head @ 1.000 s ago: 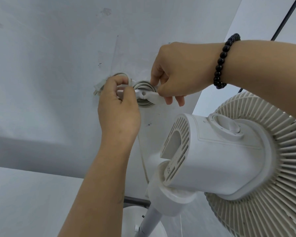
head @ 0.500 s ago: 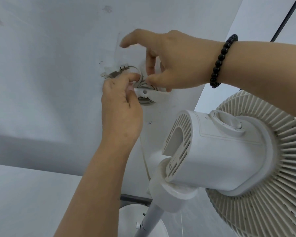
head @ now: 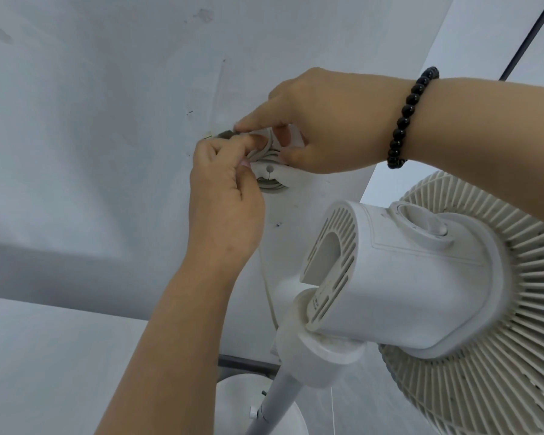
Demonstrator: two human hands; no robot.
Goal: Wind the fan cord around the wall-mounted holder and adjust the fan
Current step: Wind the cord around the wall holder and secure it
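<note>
So the backdrop is just a plain white wall [head: 91,127] with a few scuff marks, nothing else on the left side. Moving in, the left hand [head: 225,199] comes up from below and covers the left part of the round white holder [head: 275,175] on the wall; its fingers are curled and pinching the grey cord [head: 258,155] where it loops around the holder. More coils of that cord show under the holder's lower edge, and one strand hangs straight down the wall behind the fan. The right hand [head: 321,127] reaches in from the right over the top of the holder, index finger stretched out onto the cord, thumb tucked under against the holder. It has one black bead bracelet [head: 409,117] on the wrist. Lower right, one white standing fan [head: 421,287] sits close in front, blocking the wall below. Two hands, one holder, one cord.
</note>
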